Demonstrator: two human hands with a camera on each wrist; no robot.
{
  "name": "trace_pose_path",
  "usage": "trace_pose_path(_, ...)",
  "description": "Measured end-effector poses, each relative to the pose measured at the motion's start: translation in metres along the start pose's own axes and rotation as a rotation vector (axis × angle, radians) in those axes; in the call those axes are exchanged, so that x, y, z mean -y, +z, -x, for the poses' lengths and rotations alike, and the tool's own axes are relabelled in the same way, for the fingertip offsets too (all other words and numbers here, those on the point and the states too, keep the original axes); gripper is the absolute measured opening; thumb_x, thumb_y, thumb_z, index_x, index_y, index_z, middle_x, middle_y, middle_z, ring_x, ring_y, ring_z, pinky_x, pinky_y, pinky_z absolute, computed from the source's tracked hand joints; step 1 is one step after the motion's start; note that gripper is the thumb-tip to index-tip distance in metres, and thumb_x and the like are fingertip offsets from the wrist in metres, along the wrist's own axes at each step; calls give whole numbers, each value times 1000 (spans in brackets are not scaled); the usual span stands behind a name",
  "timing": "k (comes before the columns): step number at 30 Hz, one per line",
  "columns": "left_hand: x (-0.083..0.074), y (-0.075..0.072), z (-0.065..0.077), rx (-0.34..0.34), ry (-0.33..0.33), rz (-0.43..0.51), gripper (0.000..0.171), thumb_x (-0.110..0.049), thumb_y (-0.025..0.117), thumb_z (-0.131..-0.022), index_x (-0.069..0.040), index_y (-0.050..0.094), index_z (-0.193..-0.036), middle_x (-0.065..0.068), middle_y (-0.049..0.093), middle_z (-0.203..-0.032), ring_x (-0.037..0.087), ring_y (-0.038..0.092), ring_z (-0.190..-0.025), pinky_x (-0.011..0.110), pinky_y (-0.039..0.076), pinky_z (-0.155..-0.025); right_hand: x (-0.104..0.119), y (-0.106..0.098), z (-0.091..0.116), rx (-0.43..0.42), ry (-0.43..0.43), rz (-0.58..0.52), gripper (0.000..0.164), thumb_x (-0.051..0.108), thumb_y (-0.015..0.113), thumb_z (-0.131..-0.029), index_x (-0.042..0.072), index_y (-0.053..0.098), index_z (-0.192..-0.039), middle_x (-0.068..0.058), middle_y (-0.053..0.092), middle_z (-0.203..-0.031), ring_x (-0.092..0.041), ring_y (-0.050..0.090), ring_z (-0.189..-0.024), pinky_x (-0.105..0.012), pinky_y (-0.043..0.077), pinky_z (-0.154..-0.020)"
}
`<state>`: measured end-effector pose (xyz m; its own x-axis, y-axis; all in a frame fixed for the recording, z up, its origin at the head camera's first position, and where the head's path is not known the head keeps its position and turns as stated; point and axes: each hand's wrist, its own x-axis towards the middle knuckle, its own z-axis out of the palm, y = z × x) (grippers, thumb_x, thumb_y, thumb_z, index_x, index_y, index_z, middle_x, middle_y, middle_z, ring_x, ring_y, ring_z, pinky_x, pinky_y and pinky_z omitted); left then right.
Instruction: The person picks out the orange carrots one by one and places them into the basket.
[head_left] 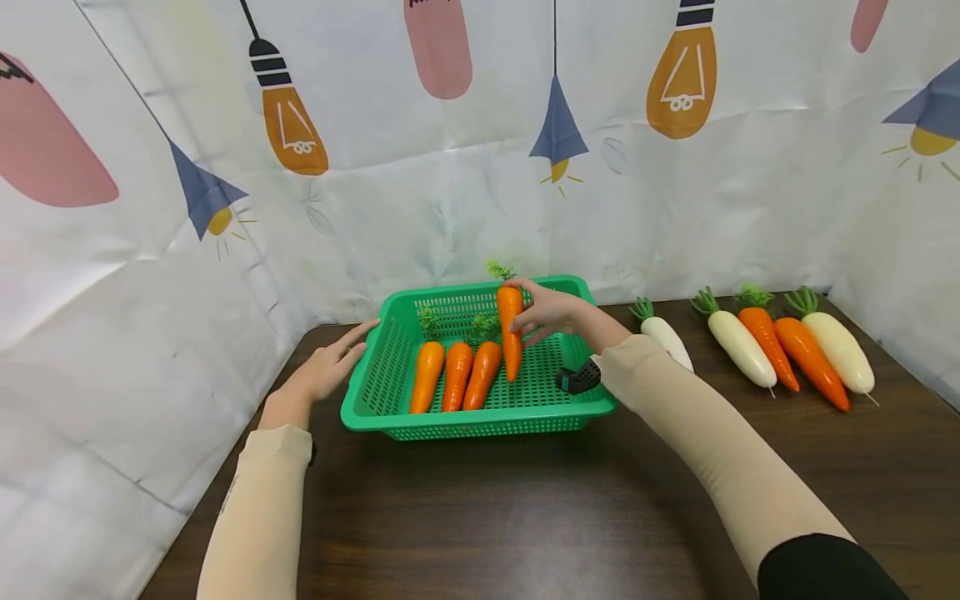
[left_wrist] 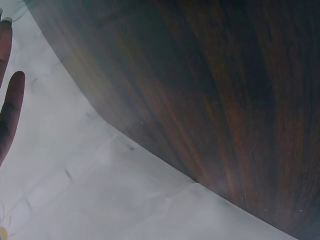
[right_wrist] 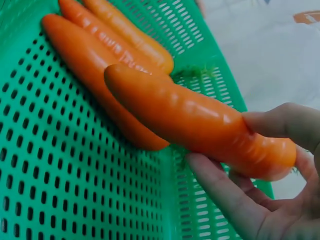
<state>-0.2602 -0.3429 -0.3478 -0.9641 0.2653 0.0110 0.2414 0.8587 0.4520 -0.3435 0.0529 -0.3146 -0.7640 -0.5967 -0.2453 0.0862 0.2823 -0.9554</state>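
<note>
Between thumb and fingers, my right hand [head_left: 553,310] grips an orange carrot [head_left: 510,332] over the green basket [head_left: 487,422]. Its leafy top points to the back and its tip toward me. In the right wrist view this carrot [right_wrist: 175,117] overlaps the nearest of three carrots lying side by side in the basket: a left one [head_left: 426,377], a middle one [head_left: 457,377] and a right one [head_left: 482,375]. My left hand [head_left: 326,367] has its fingers stretched out at the basket's left rim and grips nothing. Only its fingers [left_wrist: 12,107] show in the left wrist view.
To the right on the dark wooden table [head_left: 480,517] lie a small white radish [head_left: 666,340], a longer one [head_left: 742,348], two carrots [head_left: 772,346] [head_left: 812,358] and another white radish [head_left: 838,350]. A printed curtain [head_left: 465,200] hangs right behind the basket.
</note>
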Motion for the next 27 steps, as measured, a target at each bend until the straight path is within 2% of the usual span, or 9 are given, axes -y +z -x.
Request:
trace_pose_path(5, 1, 1, 1, -6, 4, 12, 57, -44, 31, -113, -25, 21, -166, 11, 56, -78, 33, 59, -73, 50, 46, -75, -4, 3, -6, 10, 47, 103, 84, -6, 63, -98, 21, 18, -164, -29, 45, -138, -36, 66, -95, -57, 54, -95)
trace_pose_path(9, 2, 2, 1, -8, 10, 14, 58, -45, 31, -113, -24, 21, -166, 10, 58, -81, 33, 60, -76, 51, 47, -75, -8, 6, -9, 19, 104, 202, 84, -5, 66, -97, 22, 21, -163, -27, 44, -141, -37, 66, -102, -52, 57, -89)
trace_pose_path(12, 2, 2, 0, -7, 4, 14, 59, -47, 30, -113, -24, 21, -166, 11, 55, -74, 30, 55, -67, 48, 46, -70, -11, 10, -11, 34, 144, 253, 84, -5, 67, -97, 22, 21, -163, -26, 39, -146, -41, 64, -112, -50, 59, -87)
trace_pose_path(19, 1, 2, 0, -7, -1, 24, 59, -47, 29, -113, -23, 20, -166, 9, 46, -65, 23, 42, -56, 45, 42, -68, -15, 14, -11, 53, 181, 290, 84, -3, 68, -97, 19, 21, -162, -26, 38, -147, -45, 60, -118, -49, 59, -87)
trace_pose_path(27, 3, 3, -2, -6, 6, 47, 58, -45, 29, -113, -25, 18, -167, 6, 43, -62, 22, 39, -54, 42, 41, -64, -19, 12, -9, 91, 231, 329, 83, 6, 68, -99, 17, 16, -163, -27, 42, -145, -39, 66, -108, -44, 59, -86)
